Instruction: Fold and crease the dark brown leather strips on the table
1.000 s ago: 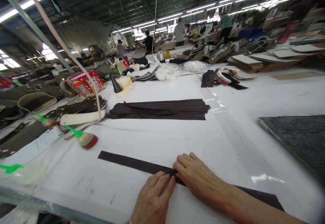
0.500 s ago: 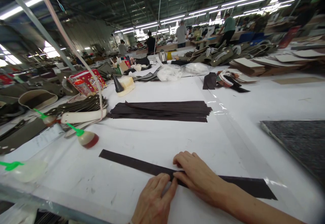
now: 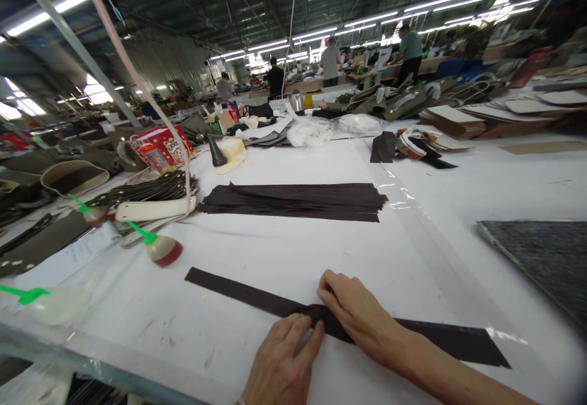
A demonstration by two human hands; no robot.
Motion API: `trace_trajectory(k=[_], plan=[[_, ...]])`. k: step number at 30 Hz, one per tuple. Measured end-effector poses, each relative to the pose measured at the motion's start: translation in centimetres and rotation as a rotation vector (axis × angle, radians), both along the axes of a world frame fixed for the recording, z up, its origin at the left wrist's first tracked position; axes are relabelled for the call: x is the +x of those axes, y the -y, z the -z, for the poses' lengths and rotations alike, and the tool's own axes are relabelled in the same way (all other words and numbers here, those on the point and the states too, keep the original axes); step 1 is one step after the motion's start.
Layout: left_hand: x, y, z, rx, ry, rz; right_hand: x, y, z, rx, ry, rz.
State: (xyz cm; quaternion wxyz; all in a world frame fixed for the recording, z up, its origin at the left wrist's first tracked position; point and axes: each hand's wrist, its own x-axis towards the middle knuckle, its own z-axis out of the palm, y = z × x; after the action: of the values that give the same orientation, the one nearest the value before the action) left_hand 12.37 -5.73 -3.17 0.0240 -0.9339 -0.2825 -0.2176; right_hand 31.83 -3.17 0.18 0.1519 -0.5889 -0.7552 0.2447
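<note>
A long dark strip (image 3: 238,292) lies across the white table (image 3: 293,252) near its front edge. My left hand (image 3: 282,362) rests on the strip's near edge, fingers close together and pressing down at the middle. My right hand (image 3: 355,313) lies over the strip just to the right, fingers curled and pinching the strip where it looks folded or bunched. The strip runs on to the right, its end (image 3: 486,347) cut at a slant. A stack of similar dark strips (image 3: 293,200) sits farther back at the table's centre.
Glue bottles with green nozzles (image 3: 158,247) lie at the left beside a cream strap (image 3: 153,209) and olive pieces. A dark grey mat (image 3: 541,258) is at the right. Bags, plastic and boards crowd the back; other people stand at distant tables.
My right hand's fingers have curled in, bunching the strip under them. My left hand has stayed beside it. The view has shifted slightly, showing more of the strip's right end.
</note>
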Motion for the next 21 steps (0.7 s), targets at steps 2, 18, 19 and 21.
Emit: trace_trajectory(k=[2,18,19,21], plan=[[-0.1,0.0,-0.4,-0.077,0.059,0.018,0.1,0.3,-0.1,0.065,-0.034,-0.105],[-2.4,-3.1,-1.5,-0.339,0.041,-0.023,1.4,1.3,2.0,0.291,0.107,-0.294],[-2.5,-3.1,-1.5,-0.328,0.023,-0.016,1.8,1.4,2.0,0.305,0.116,-0.32],[-2.6,-3.0,-1.5,-0.302,-0.009,-0.005,2.4,1.6,1.9,0.327,0.133,-0.358]])
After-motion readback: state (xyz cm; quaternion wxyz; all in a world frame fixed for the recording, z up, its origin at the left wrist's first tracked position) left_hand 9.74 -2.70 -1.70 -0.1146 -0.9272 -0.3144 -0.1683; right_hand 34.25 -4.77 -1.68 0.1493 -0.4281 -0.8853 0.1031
